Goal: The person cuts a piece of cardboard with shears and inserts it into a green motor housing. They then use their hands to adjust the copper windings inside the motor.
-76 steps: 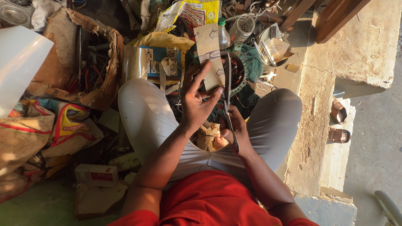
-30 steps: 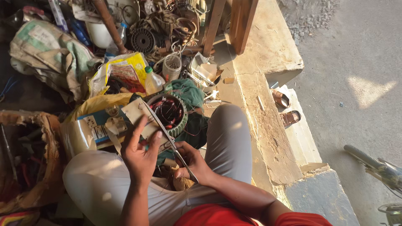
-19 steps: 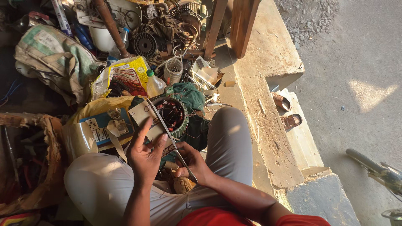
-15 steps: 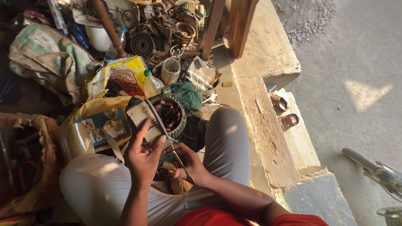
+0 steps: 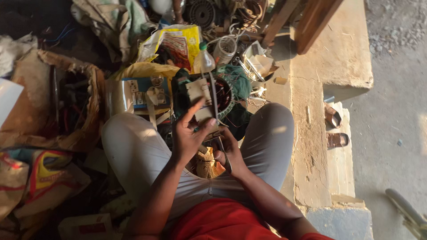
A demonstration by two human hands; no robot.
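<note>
I sit cross-legged in grey trousers and a red shirt. My left hand [image 5: 189, 138] holds a folded piece of pale card [image 5: 199, 95] upright over my lap, forefinger stretched along it. My right hand [image 5: 229, 151] grips long metal scissors [image 5: 215, 106], whose blades run up along the card's right edge. Under both hands a small roll of brown paper strips [image 5: 207, 166] rests in my lap. Just beyond the card lies a round motor stator with copper windings [image 5: 224, 93].
A grey switch box [image 5: 142, 93] lies left of the stator. A worn sack of tools [image 5: 66, 106] stands at left, a yellow bag [image 5: 175, 42] and plastic bottle [image 5: 203, 58] further off. A concrete step [image 5: 311, 111] runs at right, with sandals [image 5: 333, 129] beside it.
The head camera has swung left and tilted, so the scene has shifted. Both hands keep the card and scissors, with the card now raised in front of the stator.
</note>
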